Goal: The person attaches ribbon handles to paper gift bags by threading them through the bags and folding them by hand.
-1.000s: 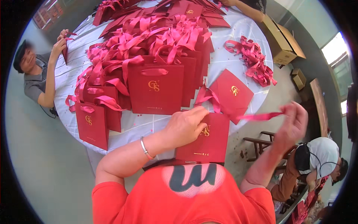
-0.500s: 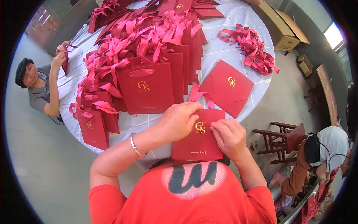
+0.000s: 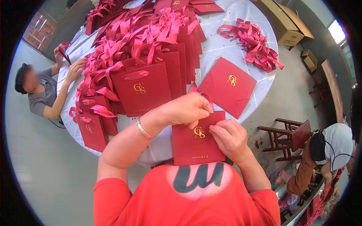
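Observation:
A dark red paper gift bag (image 3: 194, 150) with a gold emblem lies flat before me at the table's near edge. My left hand (image 3: 188, 110), with a silver bangle at its wrist, is closed in a pinch at the bag's top edge. A pink ribbon (image 3: 205, 97) runs behind these fingers and seems held in them; the exact grip is partly hidden. My right hand (image 3: 230, 138) pinches the bag's right side beside the emblem. Just beyond lie flat red bags (image 3: 230, 86), overlapping at an angle.
Many upright red bags (image 3: 141, 90) with pink ribbon handles crowd the round, white-covered table (image 3: 211, 45). Loose pink ribbons (image 3: 256, 45) are heaped at the far right. A co-worker (image 3: 41, 88) handles a bag at the left. A wooden stool (image 3: 288, 135) and another person (image 3: 320, 158) are at the right.
My left hand has turned and its fingers have curled in at the bag's top edge. My right hand stays on the bag's side. The co-worker's hands have moved apart.

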Available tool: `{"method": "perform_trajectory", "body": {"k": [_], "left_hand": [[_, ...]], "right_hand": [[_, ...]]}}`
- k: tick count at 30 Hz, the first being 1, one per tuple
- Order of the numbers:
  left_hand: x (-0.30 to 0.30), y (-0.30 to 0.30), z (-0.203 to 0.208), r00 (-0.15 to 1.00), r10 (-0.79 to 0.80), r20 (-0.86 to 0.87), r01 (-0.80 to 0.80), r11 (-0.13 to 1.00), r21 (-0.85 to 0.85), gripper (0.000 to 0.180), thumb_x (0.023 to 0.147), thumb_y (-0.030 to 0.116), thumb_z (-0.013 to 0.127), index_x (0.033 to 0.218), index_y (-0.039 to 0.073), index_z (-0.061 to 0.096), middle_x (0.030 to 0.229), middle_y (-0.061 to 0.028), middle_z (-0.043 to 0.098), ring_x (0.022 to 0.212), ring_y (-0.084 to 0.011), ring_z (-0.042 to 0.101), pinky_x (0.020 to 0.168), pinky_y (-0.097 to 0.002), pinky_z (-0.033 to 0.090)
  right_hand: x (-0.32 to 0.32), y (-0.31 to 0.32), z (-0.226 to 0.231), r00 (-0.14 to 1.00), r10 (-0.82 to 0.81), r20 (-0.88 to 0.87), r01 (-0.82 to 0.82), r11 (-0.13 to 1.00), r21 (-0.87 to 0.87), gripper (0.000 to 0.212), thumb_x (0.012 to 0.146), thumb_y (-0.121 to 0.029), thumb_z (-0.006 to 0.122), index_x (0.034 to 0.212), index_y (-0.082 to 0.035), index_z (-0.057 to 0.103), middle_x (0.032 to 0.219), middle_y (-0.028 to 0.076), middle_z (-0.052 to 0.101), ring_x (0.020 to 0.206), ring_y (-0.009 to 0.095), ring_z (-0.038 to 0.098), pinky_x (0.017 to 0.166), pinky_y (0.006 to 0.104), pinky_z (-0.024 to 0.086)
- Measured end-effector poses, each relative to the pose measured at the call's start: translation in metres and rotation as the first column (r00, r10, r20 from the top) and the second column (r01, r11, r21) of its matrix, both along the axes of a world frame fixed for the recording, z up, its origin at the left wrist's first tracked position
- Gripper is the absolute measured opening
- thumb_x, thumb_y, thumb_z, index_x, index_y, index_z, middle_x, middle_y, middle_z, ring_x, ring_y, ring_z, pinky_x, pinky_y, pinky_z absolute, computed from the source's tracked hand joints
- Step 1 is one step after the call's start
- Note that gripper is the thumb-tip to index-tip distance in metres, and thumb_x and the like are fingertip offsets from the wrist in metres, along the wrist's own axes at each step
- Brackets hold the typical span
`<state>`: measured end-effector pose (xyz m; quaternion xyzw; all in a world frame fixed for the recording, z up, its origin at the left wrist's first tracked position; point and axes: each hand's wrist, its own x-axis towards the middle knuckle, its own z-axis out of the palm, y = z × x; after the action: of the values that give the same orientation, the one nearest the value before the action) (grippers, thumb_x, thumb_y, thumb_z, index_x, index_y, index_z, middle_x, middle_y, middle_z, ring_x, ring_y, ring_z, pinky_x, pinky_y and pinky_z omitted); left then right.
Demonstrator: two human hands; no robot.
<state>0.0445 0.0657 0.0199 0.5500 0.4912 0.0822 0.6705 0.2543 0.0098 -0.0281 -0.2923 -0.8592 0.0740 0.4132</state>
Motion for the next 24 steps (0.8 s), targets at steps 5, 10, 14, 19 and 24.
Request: {"method": "perform_trajectory", "body": {"k": [5, 10, 14, 19, 24], "left_hand": [[-0.005, 0.001, 0.001, 0.993, -0.042, 0.109, 0.043, 0.999, -0.008, 0.02, 0.098, 0.009, 0.053, 0.112, -0.004, 0.06, 0.07, 0.0017, 0.052, 0.045, -0.0056, 0.044, 0.043, -0.0226, 0.037], [-0.009, 0.001, -0.005, 0.986, -0.011, 0.166, 0.02, 0.998, -0.058, 0.02, 0.098, 0.009, 0.052, 0.113, -0.003, 0.059, 0.069, 0.0024, 0.05, 0.045, -0.0049, 0.045, 0.043, -0.0218, 0.036], [-0.012, 0.001, 0.0, 0.98, -0.037, 0.193, 0.05, 0.997, -0.061, 0.02, 0.097, 0.011, 0.052, 0.112, 0.0, 0.057, 0.069, 0.0025, 0.049, 0.044, -0.0048, 0.045, 0.043, -0.0215, 0.035], [-0.011, 0.001, 0.002, 0.983, -0.088, 0.162, 0.091, 0.996, -0.008, 0.019, 0.097, 0.013, 0.052, 0.112, 0.001, 0.056, 0.071, 0.0024, 0.052, 0.044, -0.0047, 0.045, 0.044, -0.0215, 0.036], [-0.014, 0.001, 0.001, 0.984, -0.046, 0.172, 0.05, 0.999, -0.021, 0.019, 0.098, 0.012, 0.051, 0.111, 0.0, 0.059, 0.07, 0.003, 0.054, 0.043, -0.0043, 0.045, 0.043, -0.0212, 0.037]], "right_hand": [[-0.002, 0.002, 0.002, 1.0, 0.012, -0.02, -0.013, 1.0, -0.024, 0.027, 0.068, 0.0, 0.075, 0.092, -0.006, 0.065, 0.083, 0.005, 0.061, 0.067, 0.022, 0.059, 0.058, 0.0331, 0.049], [-0.005, 0.003, 0.001, 0.996, 0.036, -0.086, -0.043, 0.996, -0.077, 0.027, 0.067, 0.002, 0.079, 0.09, -0.005, 0.066, 0.081, 0.007, 0.063, 0.068, 0.023, 0.061, 0.059, 0.033, 0.049], [-0.005, 0.002, 0.0, 0.985, 0.02, -0.171, -0.049, 0.985, -0.168, 0.027, 0.067, 0.003, 0.08, 0.089, -0.005, 0.067, 0.08, 0.008, 0.065, 0.069, 0.024, 0.063, 0.06, 0.0328, 0.05], [-0.006, -0.002, -0.005, 0.966, -0.058, -0.251, -0.011, 0.964, -0.266, 0.022, 0.072, 0.005, 0.079, 0.089, -0.003, 0.066, 0.082, 0.009, 0.066, 0.071, 0.022, 0.063, 0.062, 0.0303, 0.05], [-0.008, 0.013, 0.013, 0.925, -0.183, -0.333, 0.031, 0.909, -0.415, 0.015, 0.081, 0.006, 0.073, 0.091, -0.001, 0.065, 0.095, 0.012, 0.066, 0.081, 0.018, 0.064, 0.066, 0.0264, 0.05]]}}
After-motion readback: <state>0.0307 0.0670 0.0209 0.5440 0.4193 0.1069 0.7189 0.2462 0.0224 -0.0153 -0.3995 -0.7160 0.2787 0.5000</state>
